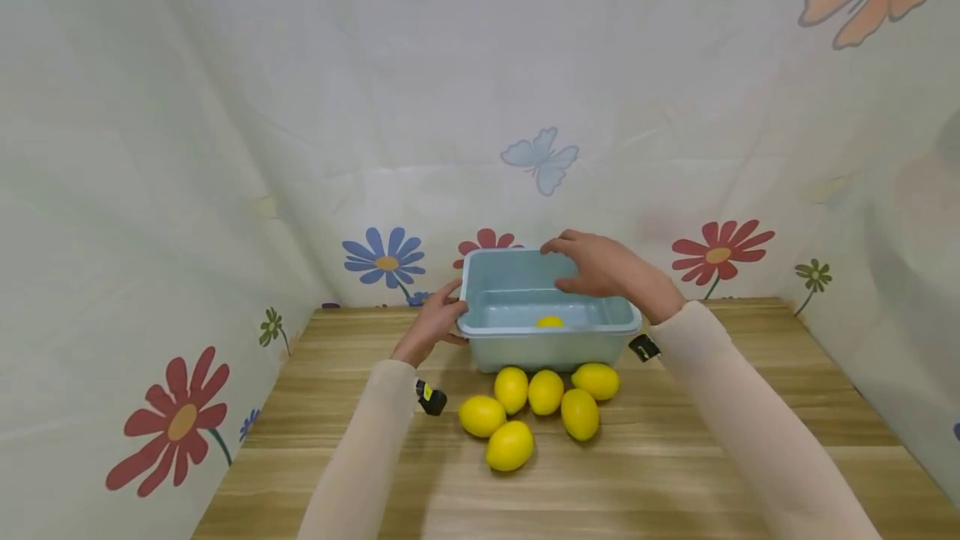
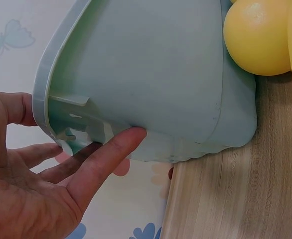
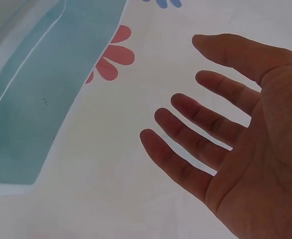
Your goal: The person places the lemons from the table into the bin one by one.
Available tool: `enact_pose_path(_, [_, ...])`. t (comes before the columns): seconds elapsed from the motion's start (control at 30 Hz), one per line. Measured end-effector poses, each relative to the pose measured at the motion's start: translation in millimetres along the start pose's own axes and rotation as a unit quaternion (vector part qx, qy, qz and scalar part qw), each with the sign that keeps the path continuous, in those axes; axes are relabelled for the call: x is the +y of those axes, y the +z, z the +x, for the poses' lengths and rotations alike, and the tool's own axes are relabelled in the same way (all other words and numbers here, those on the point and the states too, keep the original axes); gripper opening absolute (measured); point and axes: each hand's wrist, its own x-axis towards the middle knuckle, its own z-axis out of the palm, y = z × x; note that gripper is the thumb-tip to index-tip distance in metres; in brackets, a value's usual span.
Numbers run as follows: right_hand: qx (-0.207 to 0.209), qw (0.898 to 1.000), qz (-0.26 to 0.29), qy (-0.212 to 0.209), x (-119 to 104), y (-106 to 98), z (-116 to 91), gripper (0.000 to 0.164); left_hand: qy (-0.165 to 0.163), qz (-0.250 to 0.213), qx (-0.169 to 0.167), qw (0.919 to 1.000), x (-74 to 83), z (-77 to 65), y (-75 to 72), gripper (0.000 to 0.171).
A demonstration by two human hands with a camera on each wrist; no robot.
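A light blue plastic basin (image 1: pixel 551 350) stands upright on the table, with one lemon (image 1: pixel 550 322) showing inside it. My left hand (image 1: pixel 433 325) holds the basin's left end: in the left wrist view one digit goes over the rim (image 2: pixel 42 89) and the other fingers (image 2: pixel 108 159) lie against the outside. Above the basin's right part is my right hand (image 1: pixel 603 267), and the right wrist view shows its palm empty and its fingers (image 3: pixel 186 154) spread, apart from the basin wall (image 3: pixel 41 99). Several lemons (image 1: pixel 546 392) lie in front of the basin, nearer to me.
The wood-grain tabletop (image 1: pixel 675 473) extends to both sides of the lemons. Behind the basin hangs a pale cloth (image 1: pixel 420 107) printed with flowers and butterflies, which also covers both sides. Each wrist carries a small black camera (image 1: pixel 431 400).
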Motion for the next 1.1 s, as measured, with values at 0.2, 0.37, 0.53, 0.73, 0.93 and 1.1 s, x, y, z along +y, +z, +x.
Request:
enact_pose_path(0.2, [0.053, 0.998, -0.008, -0.030, 2, 9, -27, 0.051, 0.003, 0.001, 0.003, 1.0000, -3.3, 0.1, 1.6, 0.061])
enact_pose_path(0.37, [0.083, 0.995, -0.020, -0.052, 4, 24, -47, 0.051, -0.006, 0.007, 0.008, 0.9999, -4.2, -1.4, 3.6, 0.061])
enact_pose_path(0.53, [0.107, 0.990, -0.038, -0.078, 1, 36, -62, 0.051, -0.009, 0.006, 0.009, 0.9999, -5.0, -1.1, 3.8, 0.061])
enact_pose_path(0.73, [0.115, 0.987, -0.050, -0.105, -9, 49, -76, 0.050, -0.007, 0.005, 0.014, 0.9999, -4.5, -1.3, 2.8, 0.060])
enact_pose_path(0.93, [0.090, 0.987, -0.070, -0.110, -15, 67, -90, 0.050, -0.004, 0.007, 0.012, 0.9999, -2.9, -1.1, 2.5, 0.060])
enact_pose_path(1.1, [0.081, 0.989, -0.062, -0.110, -13, 78, -99, 0.049, -0.001, 0.003, 0.008, 1.0000, -1.7, -0.3, 1.5, 0.061])
